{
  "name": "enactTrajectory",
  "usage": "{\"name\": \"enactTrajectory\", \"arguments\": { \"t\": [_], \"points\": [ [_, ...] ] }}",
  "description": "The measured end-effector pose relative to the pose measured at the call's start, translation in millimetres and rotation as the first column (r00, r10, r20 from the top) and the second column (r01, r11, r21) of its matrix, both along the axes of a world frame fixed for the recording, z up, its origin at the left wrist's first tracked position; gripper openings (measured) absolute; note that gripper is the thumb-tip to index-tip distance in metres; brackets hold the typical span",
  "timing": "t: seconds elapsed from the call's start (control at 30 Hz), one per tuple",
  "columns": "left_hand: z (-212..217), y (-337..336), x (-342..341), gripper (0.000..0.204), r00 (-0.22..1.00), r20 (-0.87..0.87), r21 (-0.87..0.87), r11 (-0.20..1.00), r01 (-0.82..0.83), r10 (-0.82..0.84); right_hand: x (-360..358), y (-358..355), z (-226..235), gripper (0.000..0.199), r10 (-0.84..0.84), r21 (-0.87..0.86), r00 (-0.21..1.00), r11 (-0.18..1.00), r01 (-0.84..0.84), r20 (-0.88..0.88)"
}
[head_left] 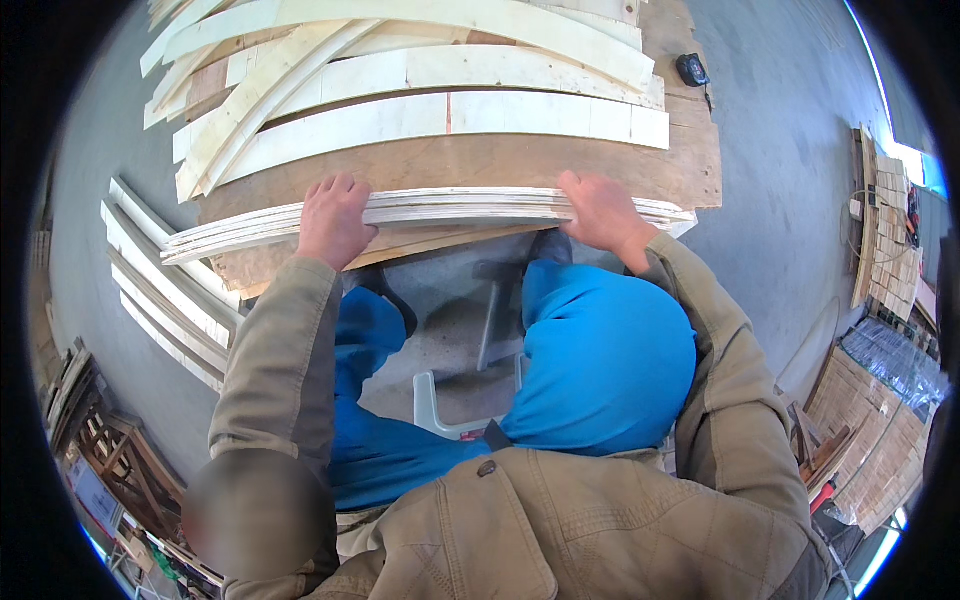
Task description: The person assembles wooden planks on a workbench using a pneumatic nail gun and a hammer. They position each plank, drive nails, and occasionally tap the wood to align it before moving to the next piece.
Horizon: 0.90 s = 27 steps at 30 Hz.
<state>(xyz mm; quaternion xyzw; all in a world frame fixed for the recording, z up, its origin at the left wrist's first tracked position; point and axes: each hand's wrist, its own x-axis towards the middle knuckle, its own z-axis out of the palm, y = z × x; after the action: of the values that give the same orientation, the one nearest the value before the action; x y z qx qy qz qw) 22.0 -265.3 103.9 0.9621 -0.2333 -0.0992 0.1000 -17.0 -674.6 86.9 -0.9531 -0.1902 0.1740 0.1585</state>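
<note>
A stack of thin pale wood strips (465,203) stands on edge along the near side of a brown plywood board (560,160). Toward the stack's left part, my left hand (337,220) is closed round it, fingers over the top. My right hand (603,212) grips the same strips near their right end, thumb on the near side. Both palms hide parts of the strips. Just beyond the hands, more pale strips (400,120) lie flat in overlapping layers, some crossing at a slant.
A black tape measure (691,70) rests at the board's far right. Long pale strips (165,280) lie on the floor at left. Wood blocks are piled on pallets (870,420) at right. Wooden frames (125,460) stand at lower left. My knees are beneath the near edge.
</note>
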Motion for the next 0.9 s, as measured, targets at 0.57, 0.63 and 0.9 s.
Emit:
{"name": "enactTrajectory", "arguments": {
  "t": [0.57, 0.63, 0.9],
  "points": [
    [-35, -14, -5, 0.048, 0.998, 0.048, -0.101, 0.994, -0.045, 0.05, 6, -34, -32, 0.018, -0.037, -0.066, 0.967, 0.996, 0.055, 0.25],
    [-36, -16, -4, 0.049, 0.998, 0.046, -0.111, 0.993, -0.046, 0.051, 8, -35, -35, 0.016, -0.02, -0.093, 0.97, 0.995, 0.044, 0.243],
    [-37, -19, 2, 0.04, 1.0, -0.011, -0.026, 0.999, -0.025, 0.025, 5, -34, -22, 0.025, -0.06, -0.11, 0.982, 0.991, 0.081, 0.181]
  ]
}}
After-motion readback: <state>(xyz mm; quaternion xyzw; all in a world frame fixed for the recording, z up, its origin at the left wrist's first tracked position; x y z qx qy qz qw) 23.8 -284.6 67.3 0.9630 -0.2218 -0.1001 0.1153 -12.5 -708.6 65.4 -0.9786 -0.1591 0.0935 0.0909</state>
